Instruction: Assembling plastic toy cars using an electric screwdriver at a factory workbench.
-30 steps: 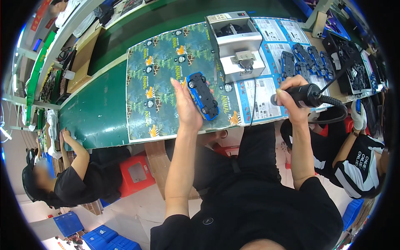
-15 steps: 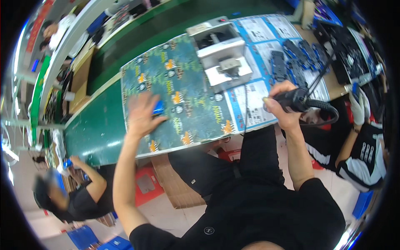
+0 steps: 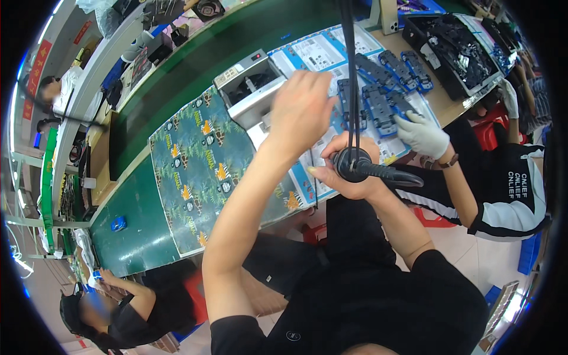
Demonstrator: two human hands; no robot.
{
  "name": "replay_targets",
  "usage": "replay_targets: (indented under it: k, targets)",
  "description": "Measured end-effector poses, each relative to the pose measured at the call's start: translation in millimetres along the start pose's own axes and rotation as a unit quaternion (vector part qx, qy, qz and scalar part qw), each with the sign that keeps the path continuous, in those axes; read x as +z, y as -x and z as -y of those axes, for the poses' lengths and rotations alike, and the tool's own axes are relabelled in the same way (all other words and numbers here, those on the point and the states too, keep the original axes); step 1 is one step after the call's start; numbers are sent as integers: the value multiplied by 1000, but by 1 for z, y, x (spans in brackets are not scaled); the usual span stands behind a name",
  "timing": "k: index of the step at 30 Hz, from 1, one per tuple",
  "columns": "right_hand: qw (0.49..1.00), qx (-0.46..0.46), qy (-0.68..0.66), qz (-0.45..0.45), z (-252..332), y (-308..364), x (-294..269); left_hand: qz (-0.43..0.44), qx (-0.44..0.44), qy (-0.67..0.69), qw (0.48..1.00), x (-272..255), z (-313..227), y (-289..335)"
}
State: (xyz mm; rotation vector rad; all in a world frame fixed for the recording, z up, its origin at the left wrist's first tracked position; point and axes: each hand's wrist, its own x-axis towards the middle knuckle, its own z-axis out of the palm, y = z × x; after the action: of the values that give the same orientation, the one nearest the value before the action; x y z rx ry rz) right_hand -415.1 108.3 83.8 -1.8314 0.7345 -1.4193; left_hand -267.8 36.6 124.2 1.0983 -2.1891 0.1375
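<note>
My right hand (image 3: 349, 180) is shut on a black electric screwdriver (image 3: 370, 168), held near the table's front edge, with its black cable (image 3: 350, 71) running straight up. My left hand (image 3: 302, 109) is raised and blurred above the grey metal fixture (image 3: 248, 89); it holds nothing and its fingers are loosely apart. A small blue toy-car part (image 3: 118, 223) lies alone on the green conveyor belt (image 3: 136, 236), far to the left of both hands.
A leaf-patterned mat (image 3: 201, 171) covers the bench left of the fixture. Several blue parts (image 3: 378, 97) lie on printed sheets to the right, where a co-worker's white-gloved hand (image 3: 423, 135) rests. A black tray (image 3: 461, 53) stands at the far right. Another person (image 3: 112, 302) sits at the lower left.
My left hand carried the blue part leftward and let go of it; the part now lies on the belt. The empty hand has swung back right, over the fixture. My right hand keeps the screwdriver.
</note>
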Motion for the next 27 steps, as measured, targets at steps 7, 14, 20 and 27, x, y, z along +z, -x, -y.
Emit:
replay_targets:
  k: [7, 14, 20, 27]
  targets:
    - [995, 15, -59, -85, -15, 10, -9, 455, -139, 80, 876, 99, 51, -77]
    - [996, 23, -75, -41, -6, 3, -18, 299, -221, 258, 892, 92, 40, -50]
    - [986, 42, -134, -88, -25, 10, -18, 15, -237, 336, 912, -14, -3, -3]
    - [940, 36, -323, -108, 4, -32, -2, -343, -411, 565, 628, -90, -1, 141]
